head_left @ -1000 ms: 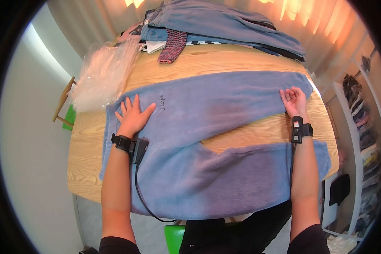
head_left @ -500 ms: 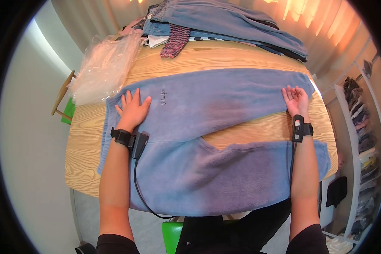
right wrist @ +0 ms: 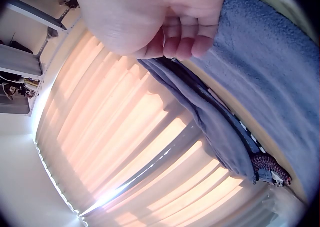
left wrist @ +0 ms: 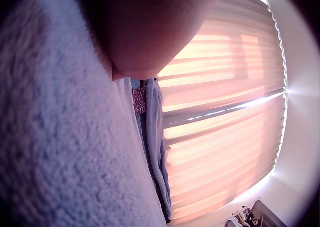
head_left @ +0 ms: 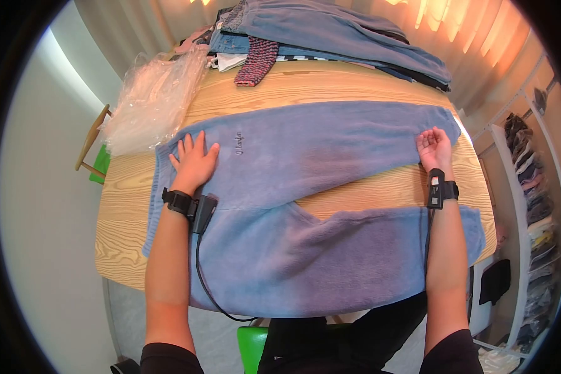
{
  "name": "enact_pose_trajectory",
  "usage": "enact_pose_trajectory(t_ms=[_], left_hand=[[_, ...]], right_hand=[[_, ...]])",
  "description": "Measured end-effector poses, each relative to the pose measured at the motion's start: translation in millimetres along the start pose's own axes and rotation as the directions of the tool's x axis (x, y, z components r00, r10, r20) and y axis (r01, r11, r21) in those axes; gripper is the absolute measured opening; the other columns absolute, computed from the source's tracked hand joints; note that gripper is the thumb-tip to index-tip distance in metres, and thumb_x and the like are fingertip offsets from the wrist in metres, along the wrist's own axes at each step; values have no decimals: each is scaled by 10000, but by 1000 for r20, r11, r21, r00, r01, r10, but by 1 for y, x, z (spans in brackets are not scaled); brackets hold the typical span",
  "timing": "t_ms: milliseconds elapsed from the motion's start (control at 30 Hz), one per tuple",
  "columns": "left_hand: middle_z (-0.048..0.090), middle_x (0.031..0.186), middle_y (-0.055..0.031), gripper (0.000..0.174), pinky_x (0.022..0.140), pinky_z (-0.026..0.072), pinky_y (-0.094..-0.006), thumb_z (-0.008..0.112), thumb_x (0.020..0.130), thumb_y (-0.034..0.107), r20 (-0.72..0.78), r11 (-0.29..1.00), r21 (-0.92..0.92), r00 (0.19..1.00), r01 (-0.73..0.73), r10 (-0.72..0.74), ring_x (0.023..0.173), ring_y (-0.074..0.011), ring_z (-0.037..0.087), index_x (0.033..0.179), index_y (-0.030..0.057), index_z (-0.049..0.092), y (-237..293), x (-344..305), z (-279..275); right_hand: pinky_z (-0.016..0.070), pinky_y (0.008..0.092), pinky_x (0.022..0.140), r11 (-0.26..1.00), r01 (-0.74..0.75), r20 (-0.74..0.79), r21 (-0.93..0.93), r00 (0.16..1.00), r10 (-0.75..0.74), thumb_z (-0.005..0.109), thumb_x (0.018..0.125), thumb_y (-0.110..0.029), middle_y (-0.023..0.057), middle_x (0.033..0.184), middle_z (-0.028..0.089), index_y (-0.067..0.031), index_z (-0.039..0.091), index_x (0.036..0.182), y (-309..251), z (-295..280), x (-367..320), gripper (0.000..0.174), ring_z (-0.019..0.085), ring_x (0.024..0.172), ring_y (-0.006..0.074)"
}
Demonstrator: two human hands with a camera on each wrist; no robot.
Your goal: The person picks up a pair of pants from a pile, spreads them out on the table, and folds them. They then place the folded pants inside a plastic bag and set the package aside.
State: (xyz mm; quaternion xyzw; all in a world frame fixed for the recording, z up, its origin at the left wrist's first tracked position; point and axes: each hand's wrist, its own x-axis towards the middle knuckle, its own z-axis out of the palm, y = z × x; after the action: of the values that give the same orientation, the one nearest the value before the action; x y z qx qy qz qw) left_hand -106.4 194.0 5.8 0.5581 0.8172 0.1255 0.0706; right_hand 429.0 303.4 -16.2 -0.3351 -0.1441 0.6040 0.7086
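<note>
Blue fleece trousers (head_left: 255, 162) lie spread on the wooden table, waistband at the left, legs running right, with small dark lettering near the waist. My left hand (head_left: 195, 163) rests palm down near the waistband, fingers spread. Over the far leg's cuff end is my right hand (head_left: 435, 149), palm turned up and fingers loosely curled, with no cloth seen in them. The right wrist view shows this hand (right wrist: 165, 21) beside the blue fleece (right wrist: 270, 61). Only a blurred part of the left hand (left wrist: 150, 31) appears in the left wrist view, against the fleece (left wrist: 85, 127); its fingers are hidden there.
Clear plastic bags (head_left: 156, 103) lie at the table's back left. A pile of folded clothes (head_left: 330, 31) stands along the back edge, a knitted sleeve (head_left: 257, 62) hanging from it. Shelves with garments (head_left: 530, 168) are at the right; a green chair (head_left: 252, 346) is below the front edge.
The right hand's fingers have curled further inward. The left hand stays on the cloth near the waistband. The head view has shifted slightly.
</note>
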Motion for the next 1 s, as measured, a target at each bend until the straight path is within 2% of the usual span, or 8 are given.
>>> enact_pose_trajectory(t_ms=[200, 533, 633, 700, 733, 800, 1000], left_hand=[[174, 1552, -224, 697, 1117, -31, -598, 450, 917, 525, -5, 1000, 2, 1000, -4, 4, 1449, -394, 84, 1475, 128, 321, -1, 2, 2], [182, 1547, -234, 712, 1115, -20, -607, 452, 912, 542, -14, 1000, 4, 1000, -13, 13, 1446, -402, 91, 1473, 122, 325, -2, 2, 3], [184, 1545, -236, 714, 1114, -17, -608, 454, 910, 542, -20, 1000, 1, 1000, -20, 20, 1445, -406, 95, 1471, 119, 327, -2, 1, 2], [187, 1544, -237, 716, 1114, -16, -608, 455, 909, 542, -22, 1000, 3, 1000, -20, 20, 1444, -407, 97, 1471, 117, 328, -3, 2, 3], [189, 1544, -237, 717, 1114, -16, -609, 457, 908, 543, -24, 1000, 5, 1000, -20, 20, 1443, -408, 98, 1470, 116, 330, -3, 2, 4], [190, 1543, -239, 718, 1113, -16, -609, 458, 907, 543, -25, 1000, 3, 999, -22, 22, 1443, -410, 98, 1470, 116, 330, -4, 2, 4], [192, 1539, -247, 725, 1112, -16, -610, 461, 904, 546, -29, 1000, -6, 999, -29, 29, 1441, -416, 98, 1468, 110, 332, -3, 1, 3]], right_hand=[[518, 282, 641, 1000, -9, 9, -6, 1000, 9, 591, 870, -94, 26, 754, 573, -55, 552, 798, 1, 3, -3, 90, 583, 696, 147], [527, 275, 632, 1000, -1, 16, -29, 1000, 1, 583, 866, -77, 30, 764, 557, -43, 537, 801, 2, 5, -4, 87, 575, 692, 135], [543, 288, 677, 999, -6, 12, -32, 1000, 6, 577, 867, -68, 37, 773, 552, -41, 534, 794, 2, 4, -3, 89, 572, 708, 141], [563, 329, 785, 1000, 0, -6, -22, 1000, 0, 574, 867, -63, 45, 773, 544, -40, 531, 790, 2, 5, -3, 91, 567, 727, 148], [563, 329, 785, 1000, 0, -7, -22, 1000, 0, 574, 867, -63, 45, 773, 544, -40, 531, 790, 3, 5, -3, 91, 567, 727, 148], [548, 392, 896, 1000, 11, -9, -23, 1000, -12, 573, 864, -60, 48, 765, 539, -44, 529, 778, 3, 9, -8, 98, 564, 743, 162], [530, 447, 934, 1000, 29, -9, -5, 1000, -29, 569, 866, -63, 51, 764, 539, -49, 530, 755, 3, 10, -10, 118, 566, 755, 179]])
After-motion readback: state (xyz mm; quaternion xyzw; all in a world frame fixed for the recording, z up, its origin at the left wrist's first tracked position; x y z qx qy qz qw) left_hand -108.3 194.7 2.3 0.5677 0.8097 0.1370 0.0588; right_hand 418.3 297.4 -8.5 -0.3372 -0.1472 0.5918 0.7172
